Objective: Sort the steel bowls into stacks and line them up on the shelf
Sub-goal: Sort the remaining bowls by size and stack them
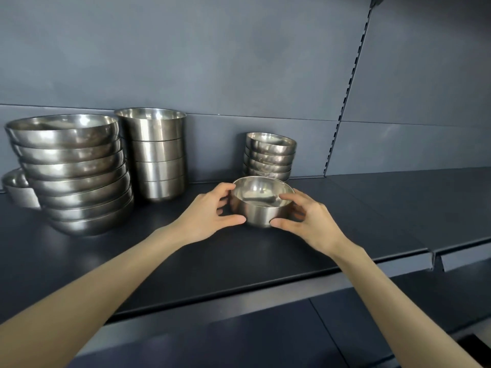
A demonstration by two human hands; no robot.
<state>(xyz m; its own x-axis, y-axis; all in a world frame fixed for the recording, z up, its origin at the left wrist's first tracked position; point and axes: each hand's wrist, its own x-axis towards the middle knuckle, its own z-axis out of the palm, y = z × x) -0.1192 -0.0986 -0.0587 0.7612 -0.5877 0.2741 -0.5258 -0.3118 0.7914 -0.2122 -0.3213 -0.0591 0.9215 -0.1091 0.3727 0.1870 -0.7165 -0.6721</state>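
**Both hands cup one small bowl in front of its matching stack**

Three stacks stand toward the far edge of the shelf [239,264], sorted by shape. The wide-bowl stack [77,176] is on the left, the straight-sided stack [158,158] is just beside it, and the small-bowl stack [269,158] stands apart to the right. A half-hidden bowl [14,183] peeks out behind the wide ones at the far left.

The loose small bowl [261,203] sits upright, mouth up, just in front of the small-bowl stack, which looks close to it in size. That suggests it is meant for the top of that stack. Whether its base rests on the shelf or hangs just above it cannot be told.

The left hand [210,212] grasps the bowl's left side, with its thumb low on the near wall and its fingers curled to the rim. The right hand [308,220] mirrors it on the right, thumb against the near wall and forefinger hooked over the rim. Both forearms reach in from the near edge and converge on the bowl. A two-sided hold like this probably keeps the slick steel level.
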